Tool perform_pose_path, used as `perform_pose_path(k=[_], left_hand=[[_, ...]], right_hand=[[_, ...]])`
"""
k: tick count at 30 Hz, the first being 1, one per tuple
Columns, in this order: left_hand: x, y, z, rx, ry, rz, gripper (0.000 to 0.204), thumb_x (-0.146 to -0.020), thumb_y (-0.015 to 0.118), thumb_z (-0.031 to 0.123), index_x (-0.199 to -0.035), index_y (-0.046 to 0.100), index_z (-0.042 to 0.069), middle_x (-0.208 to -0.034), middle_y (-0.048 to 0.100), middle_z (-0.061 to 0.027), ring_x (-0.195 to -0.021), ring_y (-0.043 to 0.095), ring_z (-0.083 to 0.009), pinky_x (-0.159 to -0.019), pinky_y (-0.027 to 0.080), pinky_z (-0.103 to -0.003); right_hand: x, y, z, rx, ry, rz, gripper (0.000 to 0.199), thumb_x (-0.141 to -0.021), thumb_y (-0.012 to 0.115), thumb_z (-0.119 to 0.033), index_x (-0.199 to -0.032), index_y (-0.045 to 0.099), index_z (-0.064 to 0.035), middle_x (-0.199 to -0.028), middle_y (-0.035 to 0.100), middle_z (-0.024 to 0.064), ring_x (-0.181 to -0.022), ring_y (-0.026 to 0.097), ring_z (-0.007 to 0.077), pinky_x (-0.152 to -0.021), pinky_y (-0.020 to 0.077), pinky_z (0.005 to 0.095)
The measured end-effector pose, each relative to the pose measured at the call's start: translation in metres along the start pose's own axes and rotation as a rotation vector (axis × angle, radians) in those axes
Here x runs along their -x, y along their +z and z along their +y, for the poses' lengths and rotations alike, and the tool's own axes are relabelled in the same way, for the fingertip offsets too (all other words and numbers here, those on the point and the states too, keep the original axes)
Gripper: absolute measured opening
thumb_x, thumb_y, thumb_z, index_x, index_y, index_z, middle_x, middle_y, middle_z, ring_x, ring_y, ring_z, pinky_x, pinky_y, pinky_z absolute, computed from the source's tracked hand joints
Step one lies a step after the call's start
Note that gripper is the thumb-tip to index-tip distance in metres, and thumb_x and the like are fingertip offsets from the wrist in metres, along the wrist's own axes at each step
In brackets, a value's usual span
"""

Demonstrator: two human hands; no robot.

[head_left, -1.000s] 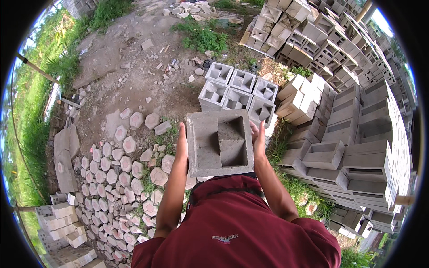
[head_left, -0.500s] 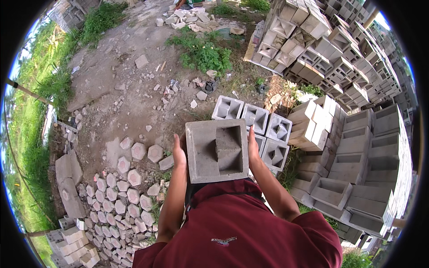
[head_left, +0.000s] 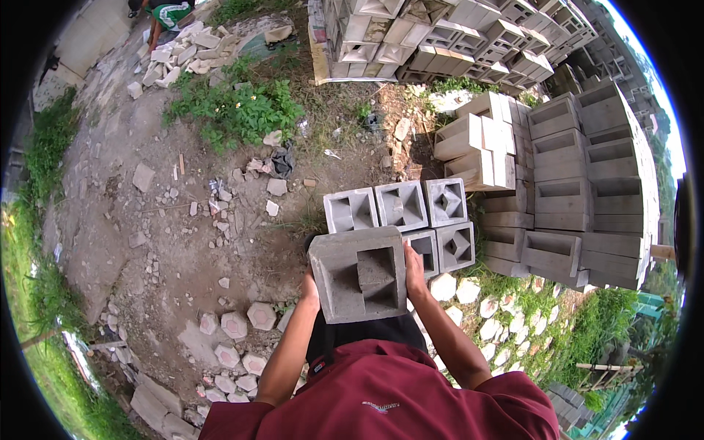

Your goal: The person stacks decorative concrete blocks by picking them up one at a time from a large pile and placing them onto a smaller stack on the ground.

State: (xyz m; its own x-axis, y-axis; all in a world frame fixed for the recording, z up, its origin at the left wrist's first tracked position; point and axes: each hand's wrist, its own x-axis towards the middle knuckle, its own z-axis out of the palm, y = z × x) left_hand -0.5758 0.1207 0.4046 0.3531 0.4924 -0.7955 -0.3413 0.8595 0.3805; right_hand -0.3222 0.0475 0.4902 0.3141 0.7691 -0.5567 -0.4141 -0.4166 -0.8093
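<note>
Between my two hands I hold a square grey concrete block with a recessed, angular pattern in its face. My left hand presses against its left side, fingers partly hidden behind it. On the opposite side my right hand grips the edge. Just beyond the held block, several similar concrete blocks sit on the ground in two rows, face up. The held block overlaps the front row's left part in view and hides what lies there.
Tall stacks of hollow blocks stand to the right, with more stacks at the back. Hexagonal pavers lie around my feet. A leafy plant and a rubble pile are farther off, where another person bends down.
My view has turned to the right, so the row of blocks now lies more directly ahead. The held block has tilted slightly and stays between both hands.
</note>
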Motion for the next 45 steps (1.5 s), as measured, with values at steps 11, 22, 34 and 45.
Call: perform_pose_path(k=[11,22,34,45], left_hand=[[-0.144,-0.024,0.03,0.0,-0.109,-0.1,0.068,-0.093,0.031,0.059,-0.136,0.041,0.008,-0.135,0.047,-0.008,-0.123,0.043,-0.0235,-0.104,0.033,-0.037],[-0.283,-0.043,-0.004,0.06,0.079,0.111,0.056,-0.094,0.034,0.048,-0.131,0.045,0.007,-0.129,0.051,-0.0087,-0.118,0.048,-0.0238,-0.101,0.037,-0.038],[-0.303,-0.03,-0.007,0.027,-0.003,0.149,0.068,-0.093,0.03,0.058,-0.136,0.039,0.007,-0.136,0.044,-0.0099,-0.124,0.042,-0.0265,-0.104,0.033,-0.04],[-0.303,-0.025,-0.004,0.046,-0.059,0.176,0.068,-0.093,0.03,0.06,-0.138,0.037,0.008,-0.137,0.043,-0.0093,-0.125,0.041,-0.0251,-0.104,0.032,-0.038]], right_hand=[[-0.123,0.013,0.08,-0.019,0.113,0.244,0.066,-0.097,0.036,-0.049,-0.137,0.037,0.003,-0.14,0.04,0.0111,-0.131,0.033,0.0188,-0.109,0.0206,0.0298],[-0.243,-0.014,0.104,0.19,0.166,0.131,0.063,-0.099,0.023,-0.046,-0.145,0.02,-0.0038,-0.151,0.022,0.0082,-0.139,0.017,0.0186,-0.113,0.0107,0.0297],[-0.285,-0.037,0.137,0.118,0.258,0.153,0.065,-0.099,0.027,-0.044,-0.142,0.022,0.0047,-0.15,0.022,0.0149,-0.14,0.016,0.0215,-0.114,0.0095,0.0307],[-0.295,-0.021,0.094,0.205,0.337,0.195,0.064,-0.099,0.028,-0.044,-0.138,0.032,0.0067,-0.144,0.035,0.0155,-0.136,0.028,0.0219,-0.112,0.0163,0.0307]])
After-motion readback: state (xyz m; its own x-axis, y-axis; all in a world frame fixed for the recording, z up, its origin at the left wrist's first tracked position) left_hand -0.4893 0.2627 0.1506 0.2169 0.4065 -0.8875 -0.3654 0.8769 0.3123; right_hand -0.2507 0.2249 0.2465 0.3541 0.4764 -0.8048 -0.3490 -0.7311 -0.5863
